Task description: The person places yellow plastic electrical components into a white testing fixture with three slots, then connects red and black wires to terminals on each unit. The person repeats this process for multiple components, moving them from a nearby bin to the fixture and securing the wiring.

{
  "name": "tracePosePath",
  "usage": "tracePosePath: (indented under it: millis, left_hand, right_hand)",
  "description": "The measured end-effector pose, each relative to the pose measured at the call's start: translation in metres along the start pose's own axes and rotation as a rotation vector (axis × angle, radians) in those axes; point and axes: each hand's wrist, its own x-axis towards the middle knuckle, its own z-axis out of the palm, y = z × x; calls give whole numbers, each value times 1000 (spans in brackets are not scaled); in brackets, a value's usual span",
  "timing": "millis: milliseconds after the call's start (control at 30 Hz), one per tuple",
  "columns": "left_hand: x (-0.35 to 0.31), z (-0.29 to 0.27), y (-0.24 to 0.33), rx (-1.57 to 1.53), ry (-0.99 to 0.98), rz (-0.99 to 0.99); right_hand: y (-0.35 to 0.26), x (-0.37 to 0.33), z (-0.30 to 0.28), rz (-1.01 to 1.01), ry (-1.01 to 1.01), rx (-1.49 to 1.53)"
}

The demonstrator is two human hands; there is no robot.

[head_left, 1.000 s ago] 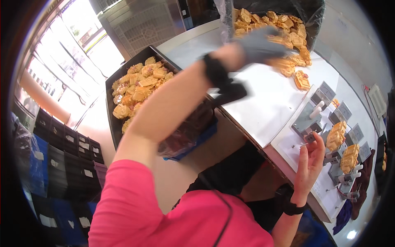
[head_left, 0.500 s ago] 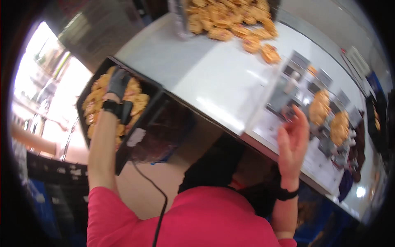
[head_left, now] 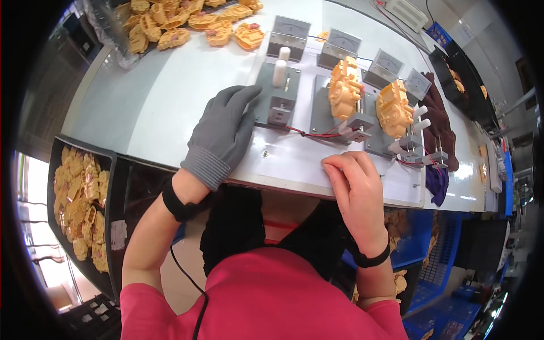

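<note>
My left hand (head_left: 224, 127), in a grey knit glove, is open, its fingers stretched along the left edge of a grey test fixture (head_left: 272, 90) with two white plungers and no yellow part on it. Whether the fingertips grip the fixture's edge cannot be made out. My bare right hand (head_left: 360, 192) hovers over the front of the white board, thumb and forefinger pinched together, with nothing visible between them. Beyond it, one yellow molded plastic part (head_left: 344, 90) stands on the middle fixture. Another yellow molded part (head_left: 395, 109) stands on the fixture to its right.
Analog meters (head_left: 289, 33) line up behind the fixtures, with red and black wires (head_left: 306, 134) in front. Yellow parts lie piled at the far left. A black bin (head_left: 113, 170) of yellow parts stands left of the table. Brown cloth (head_left: 441, 122) lies to the right.
My left hand has come out of the black bin and moved right to the first fixture. My right hand has gone from spread fingers to a pinch. The view has turned rightward.
</note>
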Motion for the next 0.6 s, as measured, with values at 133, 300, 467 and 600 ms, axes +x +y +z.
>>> tracePosePath:
  millis: [133,300,467,600]
  left_hand:
    - [-3,5,6,36,-17,-51]
    - [-3,9,7,-48,26,-49]
    - [-3,9,5,-77,40,-25]
    - [-3,10,5,-96,62,-35]
  right_hand:
    - [7,2,-4,22,-41,34]
    - [8,2,-3,37,-47,53]
    - [7,3,-1,64,-35,69]
    - [9,3,-2,39,-34,31]
